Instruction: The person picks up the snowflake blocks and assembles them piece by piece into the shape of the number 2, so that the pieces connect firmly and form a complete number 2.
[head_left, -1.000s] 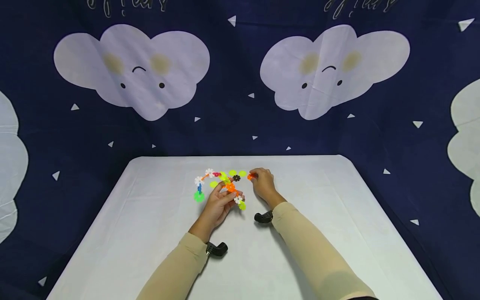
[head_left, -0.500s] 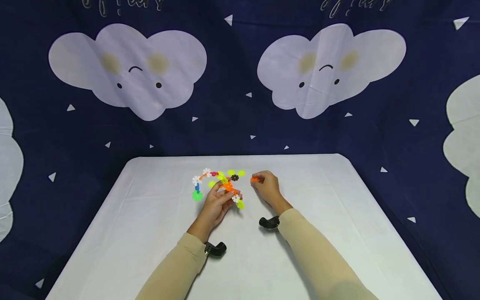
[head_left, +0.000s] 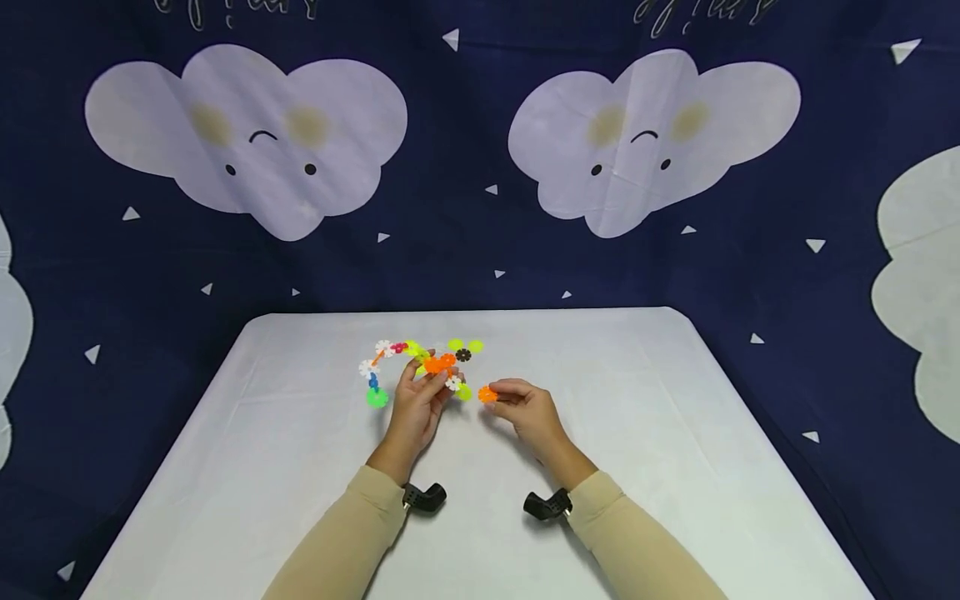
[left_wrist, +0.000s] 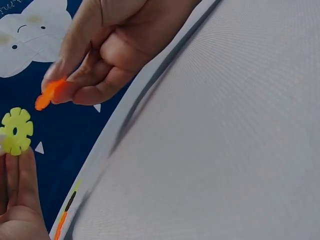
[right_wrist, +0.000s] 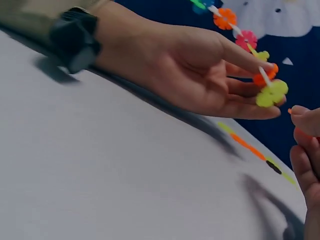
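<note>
At upper left, unreadable upside-down writing [head_left: 258,5] stands on the dark blue cloth [head_left: 450,125] behind the white table [head_left: 487,542]. Over the table, fingers of the left hand [head_left: 414,410] pinch a chain of flower discs [head_left: 439,364]; to the right, fingers of the right hand [head_left: 536,417] pinch an orange disc [head_left: 487,394], apart from it.

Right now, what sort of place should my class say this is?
Probably an indoor craft or play corner: a white table, a dark blue backdrop printed with clouds, and a chain of colourful flower-shaped pieces.
</note>
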